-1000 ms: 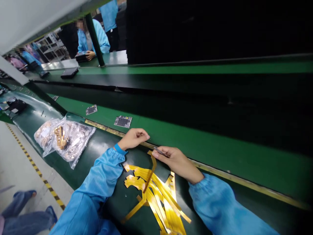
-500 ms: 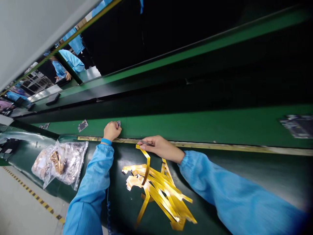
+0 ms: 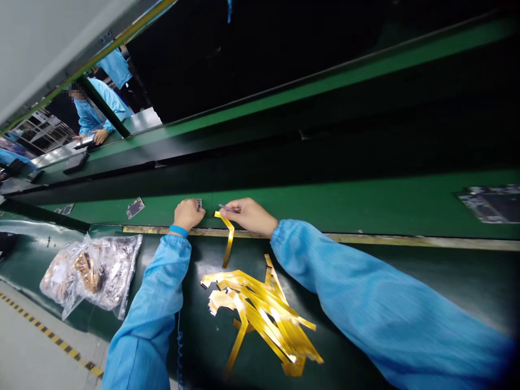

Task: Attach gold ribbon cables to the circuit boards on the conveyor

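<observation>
My left hand (image 3: 189,215) is closed on a circuit board (image 3: 199,204), of which only a small edge shows past the fingers, on the green belt. My right hand (image 3: 248,214) is pinched shut a little to the right of it. In its fingers are a thin dark tool (image 3: 228,208), perhaps tweezers, and one end of a yellow flex cable (image 3: 231,238), which hangs down over the belt's edge strip. Below, on the dark green worktop, lies a loose pile of yellow flex cables (image 3: 264,314).
Other circuit boards lie on the belt (image 3: 345,211), one board (image 3: 135,207) to the left and another (image 3: 493,204) far right. Clear plastic bags of parts (image 3: 116,271) rest at the left. A coiled blue cord (image 3: 180,346) hangs by my left sleeve. Beyond, a co-worker (image 3: 97,108) handles a dark device.
My right hand has moved up and left, lifting the flex cable off the pile toward my left hand. My left hand stays in place. The view has shifted slightly.
</observation>
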Available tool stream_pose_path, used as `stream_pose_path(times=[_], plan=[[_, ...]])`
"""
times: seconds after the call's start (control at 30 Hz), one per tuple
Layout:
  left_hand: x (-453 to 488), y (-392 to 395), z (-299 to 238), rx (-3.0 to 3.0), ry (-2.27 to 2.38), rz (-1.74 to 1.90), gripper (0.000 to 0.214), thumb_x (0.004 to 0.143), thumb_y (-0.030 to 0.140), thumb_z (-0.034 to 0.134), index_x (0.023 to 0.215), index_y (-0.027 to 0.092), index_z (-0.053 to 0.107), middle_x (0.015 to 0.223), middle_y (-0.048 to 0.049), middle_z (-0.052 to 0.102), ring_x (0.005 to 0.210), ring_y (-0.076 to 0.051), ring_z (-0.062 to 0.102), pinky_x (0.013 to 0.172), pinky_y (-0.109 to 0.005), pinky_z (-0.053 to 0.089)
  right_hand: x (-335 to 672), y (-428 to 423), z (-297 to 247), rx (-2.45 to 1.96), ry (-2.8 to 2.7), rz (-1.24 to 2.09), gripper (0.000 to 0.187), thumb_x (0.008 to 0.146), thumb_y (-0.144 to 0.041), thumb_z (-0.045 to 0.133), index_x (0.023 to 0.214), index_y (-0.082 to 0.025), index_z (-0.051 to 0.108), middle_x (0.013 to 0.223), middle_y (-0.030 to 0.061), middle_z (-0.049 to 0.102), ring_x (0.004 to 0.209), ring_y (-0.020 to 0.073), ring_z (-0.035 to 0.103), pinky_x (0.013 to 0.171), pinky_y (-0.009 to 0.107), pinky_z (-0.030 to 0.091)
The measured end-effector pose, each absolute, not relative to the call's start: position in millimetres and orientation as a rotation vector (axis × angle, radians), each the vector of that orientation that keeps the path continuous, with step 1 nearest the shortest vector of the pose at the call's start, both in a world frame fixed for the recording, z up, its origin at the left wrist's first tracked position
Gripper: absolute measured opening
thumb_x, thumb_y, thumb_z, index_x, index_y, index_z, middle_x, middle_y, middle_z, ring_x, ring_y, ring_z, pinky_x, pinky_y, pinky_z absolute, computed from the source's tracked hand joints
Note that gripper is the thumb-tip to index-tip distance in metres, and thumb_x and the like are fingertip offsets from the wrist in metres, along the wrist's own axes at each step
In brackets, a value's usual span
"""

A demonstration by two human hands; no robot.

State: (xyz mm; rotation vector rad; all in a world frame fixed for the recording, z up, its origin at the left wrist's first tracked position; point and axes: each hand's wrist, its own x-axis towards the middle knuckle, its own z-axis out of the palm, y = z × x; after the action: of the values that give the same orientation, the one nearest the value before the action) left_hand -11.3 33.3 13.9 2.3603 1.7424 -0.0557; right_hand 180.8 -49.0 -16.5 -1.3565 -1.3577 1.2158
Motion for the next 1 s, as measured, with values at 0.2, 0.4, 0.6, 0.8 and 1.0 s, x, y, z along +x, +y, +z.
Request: stream_pose_path(times=[0.2,0.4,0.6,0.8,1.0], plan=[[-25,29,11,2.393,1.617,0.036,0.017,0.09,0.012,0.059,0.091,0.019,0.074,0.097,-0.0072,0.077,0.095,-0.022,0.072,0.086,-0.029,0.052,170,-23,-35,-1.581,-1.438,1.026,0.022,0.086,-0.037,0.069,0.082,-0.018,0.079,0.081,0.0058,0.08,0.079,0.0218,0.072,0.069,0.029,0.05],[-45,13,0,2.626,1.318,0.244,0.028,0.093,0.014,0.06,0.115,0.018,0.076,0.129,-0.0113,0.074,0.125,-0.026,0.064,0.113,-0.04,0.05,167,-11,-35,-1.749,-1.545,0.885,0.018,0.087,-0.034,0.069,0.082,-0.022,0.081,0.081,0.005,0.08,0.08,0.0218,0.073,0.067,0.029,0.048],[-50,-2,-6,2.711,1.22,0.105,0.042,0.099,0.029,0.062,0.139,0.017,0.068,0.157,-0.0141,0.059,0.145,-0.031,0.054,0.125,-0.048,0.042,169,-11,-25,-1.874,-1.662,0.822,0.018,0.089,-0.036,0.07,0.094,-0.029,0.085,0.094,0.0036,0.083,0.089,0.0234,0.074,0.066,0.029,0.047],[-46,-7,-8,2.742,1.195,0.013,0.052,0.099,0.032,0.062,0.149,0.017,0.061,0.164,-0.0157,0.05,0.153,-0.034,0.047,0.127,-0.052,0.039,171,-13,-14,-1.981,-1.684,0.834,0.018,0.089,-0.033,0.071,0.098,-0.031,0.086,0.099,0.0028,0.084,0.092,0.0251,0.074,0.068,0.031,0.048],[-40,-9,-9,2.761,1.182,-0.027,0.052,0.101,0.033,0.059,0.15,0.015,0.059,0.166,-0.0163,0.047,0.154,-0.035,0.046,0.128,-0.052,0.037,176,-14,-10,-2.013,-1.704,0.866,0.017,0.09,-0.032,0.072,0.099,-0.03,0.086,0.101,0.0033,0.083,0.092,0.0251,0.074,0.07,0.031,0.048]])
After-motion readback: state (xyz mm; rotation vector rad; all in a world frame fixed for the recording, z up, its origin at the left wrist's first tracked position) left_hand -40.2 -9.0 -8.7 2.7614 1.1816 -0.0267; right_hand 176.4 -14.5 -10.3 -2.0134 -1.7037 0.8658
